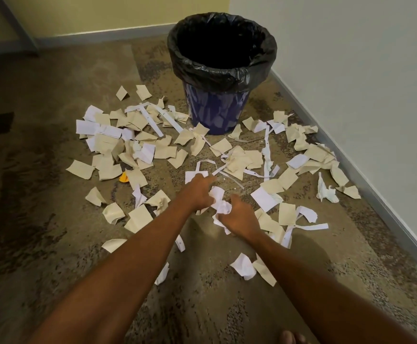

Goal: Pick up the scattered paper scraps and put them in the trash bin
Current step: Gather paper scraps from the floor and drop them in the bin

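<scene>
Several white and cream paper scraps (133, 147) lie scattered over the patterned carpet in front of a blue trash bin (215, 112) lined with a black bag. The bin stands upright at the back, near the right wall; its inside looks dark. My left hand (197, 192) and my right hand (239, 214) meet low over the carpet, both closed around a bunch of crumpled white scraps (220, 202). More scraps lie beside and behind both hands.
A white wall with a grey baseboard (366, 175) runs along the right. A yellow wall stands at the back, with a grey frame (16, 28) at the far left. An orange scrap (123, 178) lies among the papers. A toe (289, 337) shows at the bottom edge.
</scene>
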`<state>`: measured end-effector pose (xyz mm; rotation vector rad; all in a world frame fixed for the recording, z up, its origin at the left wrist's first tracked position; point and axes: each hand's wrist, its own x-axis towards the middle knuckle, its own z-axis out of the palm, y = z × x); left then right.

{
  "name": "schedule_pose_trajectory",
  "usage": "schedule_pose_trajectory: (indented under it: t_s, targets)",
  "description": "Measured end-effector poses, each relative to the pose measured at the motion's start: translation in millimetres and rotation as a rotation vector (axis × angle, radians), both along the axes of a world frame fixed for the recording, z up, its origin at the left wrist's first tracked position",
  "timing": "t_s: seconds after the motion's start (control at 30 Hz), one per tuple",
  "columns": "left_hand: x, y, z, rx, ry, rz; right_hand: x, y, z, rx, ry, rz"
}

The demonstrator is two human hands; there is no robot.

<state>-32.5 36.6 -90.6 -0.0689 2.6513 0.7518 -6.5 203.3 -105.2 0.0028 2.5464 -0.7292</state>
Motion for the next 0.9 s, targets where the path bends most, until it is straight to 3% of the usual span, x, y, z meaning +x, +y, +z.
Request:
schedule_pose_trajectory:
  t_s: [0.13, 0.37, 0.7, 0.9]
  targets:
    - [1.7, 12.2, -12.7, -0.14, -0.037, 0.041, -2.1, -4.6, -9.5, 0.038, 0.035, 0.007]
    - [5.5, 15.1, -21.7, -0.076, 0.021, 0.129, -3.2, -4.3, -20.4, -0.097, 0.103, -0.112]
    - [7.7, -5.4, -12.2, 0.199, -0.057, 0.193, -19.2, 2.3, -0.7, -0.407, -0.175, -0.331]
    - [-0.2, -12.0, 25.1, 0.38, 0.125, 0.244, -41.1, 1.4, 36.3, -0.609, -0.105, -0.385]
